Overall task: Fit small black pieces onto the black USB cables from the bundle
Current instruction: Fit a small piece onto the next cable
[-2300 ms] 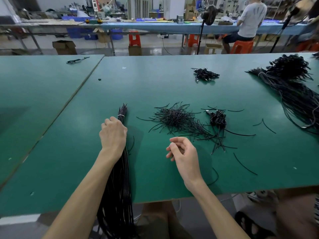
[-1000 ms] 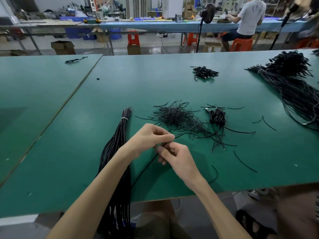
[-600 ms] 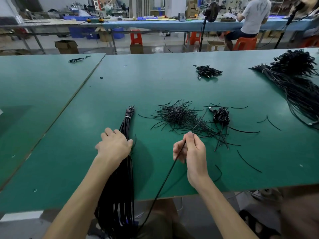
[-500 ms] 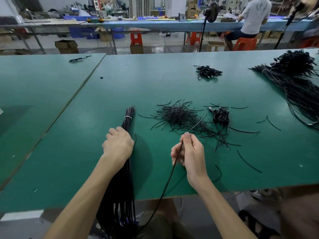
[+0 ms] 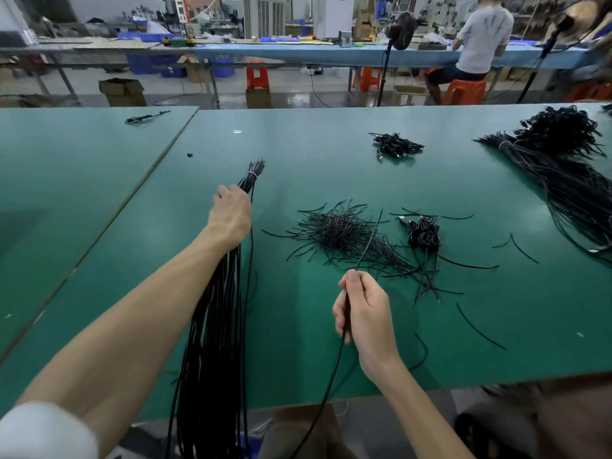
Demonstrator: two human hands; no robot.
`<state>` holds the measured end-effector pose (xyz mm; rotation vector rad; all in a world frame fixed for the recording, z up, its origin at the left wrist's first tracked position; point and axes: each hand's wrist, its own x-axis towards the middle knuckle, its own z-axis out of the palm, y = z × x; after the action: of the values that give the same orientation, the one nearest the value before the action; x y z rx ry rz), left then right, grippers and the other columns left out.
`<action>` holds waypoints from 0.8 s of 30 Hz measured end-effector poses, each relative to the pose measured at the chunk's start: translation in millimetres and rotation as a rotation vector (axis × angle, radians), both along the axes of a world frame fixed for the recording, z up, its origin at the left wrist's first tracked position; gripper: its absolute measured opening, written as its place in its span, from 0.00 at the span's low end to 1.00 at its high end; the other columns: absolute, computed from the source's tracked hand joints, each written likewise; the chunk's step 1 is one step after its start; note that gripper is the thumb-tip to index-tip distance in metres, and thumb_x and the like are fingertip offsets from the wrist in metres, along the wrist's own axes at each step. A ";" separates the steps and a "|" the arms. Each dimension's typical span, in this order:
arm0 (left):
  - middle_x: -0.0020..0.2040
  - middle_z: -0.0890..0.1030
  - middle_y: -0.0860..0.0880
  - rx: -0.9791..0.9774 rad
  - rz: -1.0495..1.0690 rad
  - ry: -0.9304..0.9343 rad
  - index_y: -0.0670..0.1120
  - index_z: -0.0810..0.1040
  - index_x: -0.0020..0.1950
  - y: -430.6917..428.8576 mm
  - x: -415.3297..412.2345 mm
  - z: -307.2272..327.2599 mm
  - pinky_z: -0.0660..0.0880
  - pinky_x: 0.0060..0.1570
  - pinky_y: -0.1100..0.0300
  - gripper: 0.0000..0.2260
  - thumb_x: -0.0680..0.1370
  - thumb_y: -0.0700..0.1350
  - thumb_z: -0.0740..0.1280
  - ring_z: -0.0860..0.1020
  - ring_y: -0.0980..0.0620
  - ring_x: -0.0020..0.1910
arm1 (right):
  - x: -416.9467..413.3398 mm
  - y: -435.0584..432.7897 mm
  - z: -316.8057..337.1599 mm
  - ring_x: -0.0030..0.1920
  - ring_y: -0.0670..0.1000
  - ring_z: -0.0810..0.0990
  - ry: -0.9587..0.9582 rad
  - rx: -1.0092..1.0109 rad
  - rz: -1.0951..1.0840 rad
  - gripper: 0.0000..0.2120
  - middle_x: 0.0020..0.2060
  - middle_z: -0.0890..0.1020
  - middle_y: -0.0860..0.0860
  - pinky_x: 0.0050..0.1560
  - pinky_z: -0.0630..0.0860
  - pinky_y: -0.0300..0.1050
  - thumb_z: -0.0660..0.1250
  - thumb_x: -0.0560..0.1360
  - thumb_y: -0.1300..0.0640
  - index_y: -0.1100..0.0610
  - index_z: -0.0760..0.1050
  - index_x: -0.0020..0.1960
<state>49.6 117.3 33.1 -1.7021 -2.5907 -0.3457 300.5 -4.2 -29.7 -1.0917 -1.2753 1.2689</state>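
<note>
A long bundle of black USB cables [image 5: 215, 326], tied near its far tip, lies on the green table [image 5: 314, 154] and hangs over the near edge. My left hand [image 5: 230, 216] rests on top of the bundle, fingers curled down onto the cables just below the tie. My right hand [image 5: 362, 309] pinches a single black cable [image 5: 367, 240]; its tip points up and away, and its tail drops off the table edge. A pile of small thin black pieces [image 5: 337, 231] lies just beyond my right hand.
A small coil of finished cables [image 5: 424, 231] sits right of the pile, with another coil [image 5: 395, 145] farther back. A large heap of cables [image 5: 569, 167] fills the far right. Loose black pieces scatter to the right. A person sits at a distant bench.
My left hand has slid farther up the bundle toward its tied tip. My right hand still holds the single cable, whose free end now stands higher over the pile.
</note>
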 end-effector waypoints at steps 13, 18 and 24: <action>0.73 0.63 0.36 -0.347 0.099 0.068 0.35 0.59 0.78 -48.7 -10.0 -25.2 0.67 0.67 0.40 0.41 0.81 0.69 0.57 0.64 0.38 0.73 | -0.4 2.6 0.3 0.29 0.47 0.69 0.015 0.049 0.022 0.10 0.28 0.73 0.47 0.30 0.69 0.38 0.60 0.86 0.50 0.52 0.79 0.56; 0.70 0.64 0.35 -0.414 0.077 0.060 0.30 0.52 0.78 -70.7 0.9 -42.3 0.71 0.64 0.43 0.42 0.83 0.64 0.58 0.68 0.36 0.70 | -2.4 2.3 0.0 0.34 0.46 0.70 0.028 0.044 0.045 0.10 0.32 0.73 0.45 0.37 0.72 0.38 0.61 0.86 0.57 0.50 0.77 0.64; 0.64 0.67 0.36 -0.333 0.078 0.198 0.26 0.55 0.74 -83.1 28.4 -54.6 0.69 0.44 0.55 0.26 0.80 0.36 0.61 0.73 0.42 0.59 | -1.9 1.3 -2.0 0.34 0.46 0.70 -0.005 0.062 0.066 0.10 0.31 0.72 0.45 0.37 0.71 0.40 0.61 0.86 0.57 0.49 0.77 0.64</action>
<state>78.0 34.2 -21.4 -1.6136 -2.6675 0.2591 298.6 -2.9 -31.8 -1.0161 -1.3554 1.2675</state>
